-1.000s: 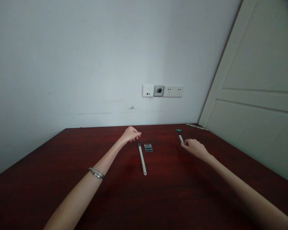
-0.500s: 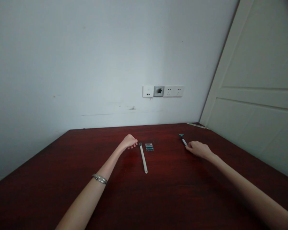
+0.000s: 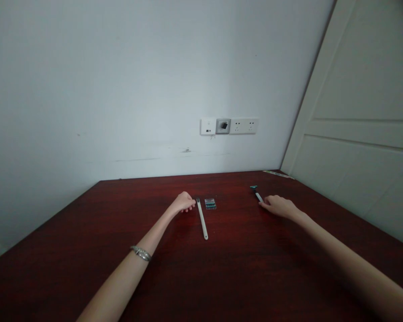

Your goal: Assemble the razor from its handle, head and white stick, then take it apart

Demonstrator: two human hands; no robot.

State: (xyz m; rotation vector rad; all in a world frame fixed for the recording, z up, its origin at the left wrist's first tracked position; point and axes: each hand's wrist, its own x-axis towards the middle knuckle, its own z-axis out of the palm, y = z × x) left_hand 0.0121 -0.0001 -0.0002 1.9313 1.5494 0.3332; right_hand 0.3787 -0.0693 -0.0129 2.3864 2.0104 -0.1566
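Note:
My left hand hangs just left of a long white stick-like handle with a dark tip. Its fingers are curled in, close to that tip, and I see nothing in them; whether they touch the handle I cannot tell. Right of the handle lies a small clear case with teal and dark strips inside. Farther right, my right hand has its fingers closed around the lower end of a razor. The razor's teal head points toward the wall, and its grip end is hidden by the fingers.
Everything is on a dark red wooden table. Behind it stands a white wall with a row of sockets. A pale panelled door borders the right side, and a thin printed strip lies at the back right corner.
My left hand has come slightly right and down, nearer the dark tip of the white handle. My right hand keeps hold of the razor, almost unmoved. The camera view has shifted a little.

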